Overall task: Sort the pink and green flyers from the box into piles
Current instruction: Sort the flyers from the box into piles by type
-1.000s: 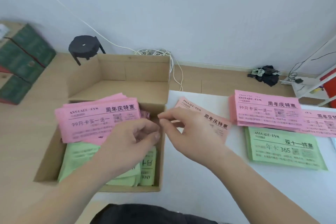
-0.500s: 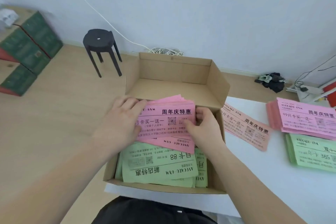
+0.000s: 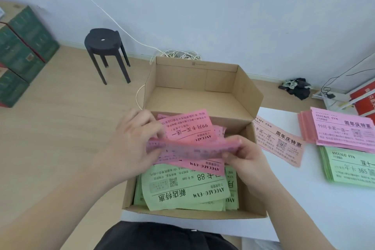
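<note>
Head view: pinching pink flyers (image 3: pixel 192 146) between left hand (image 3: pixel 132 144) and right hand (image 3: pixel 248 160). Could shed sheets into cardboard box (image 3: pixel 203 76) if gripped loosely.

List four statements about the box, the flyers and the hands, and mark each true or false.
1. The left hand and the right hand both hold pink flyers above the cardboard box. True.
2. The green flyers in the box lie at its far end. False: they lie at the near end.
3. On the table, the pink pile lies beyond the green pile. True.
4. The stool on the floor is white. False: it is black.
</note>
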Demonstrator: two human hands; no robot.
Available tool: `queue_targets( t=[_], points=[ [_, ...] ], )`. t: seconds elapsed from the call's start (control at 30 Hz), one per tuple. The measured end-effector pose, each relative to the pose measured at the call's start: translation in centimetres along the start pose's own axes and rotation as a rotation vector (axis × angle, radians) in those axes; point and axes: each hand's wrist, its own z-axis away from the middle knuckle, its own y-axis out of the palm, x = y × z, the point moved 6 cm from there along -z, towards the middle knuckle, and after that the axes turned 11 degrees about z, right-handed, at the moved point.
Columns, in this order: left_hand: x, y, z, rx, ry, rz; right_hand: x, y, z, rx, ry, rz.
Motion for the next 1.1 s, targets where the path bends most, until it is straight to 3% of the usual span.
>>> queue_targets(
  t=[0.17, 0.3, 0.4, 0.47, 0.53, 0.6, 0.63, 0.8, 0.97, 1.1],
  points=[
    [-1.1, 1.5, 2.6, 0.145, 0.023, 0.206, -0.9, -0.2, 0.9, -0.063, 0.03, 0.072],
    [-1.0, 2.6, 1.7, 0.18, -0.032, 0.097, -0.8, 0.7, 0.1, -0.101, 0.023, 0.023],
    [-1.7, 3.1, 1.6, 0.302, -0.098, 0.119, -0.7, 1.1, 0.2, -0.079, 0.009, -0.034],
    [-2.3, 2.6, 1.7, 0.392, -0.172, 0.281, -0.7, 0.9, 0.2, -0.107, -0.006, -0.063],
    [-1.4, 1.2, 0.8, 0.3, -0.26, 0.425, -1.1, 0.6, 0.2, -0.144, 0.013, -0.1],
    [0.8, -0.1, -1.2, 0.17, -0.217, 0.152, -1.1, 0.7, 0.2, -0.152, 0.031, -0.071],
    [1.5, -0.1, -2.2, 0.192, -0.205, -0.019, -1.0, 0.9, 0.2, -0.139, 0.035, -0.047],
    [1.5, 2.7, -2.7, 0.503, -0.273, -0.359, 0.4, 1.1, -0.1, -0.009, 0.001, 0.025],
    [1.0, 3.2, -3.0, 0.503, -0.241, -0.474, 2.4, -0.2, 1.0, 0.037, -0.147, 0.137],
    [1.4, 3.6, -3.1, 0.535, -0.267, -0.465, 3.5, -3.6, 2.5, -0.055, -0.303, 0.333]
  ],
)
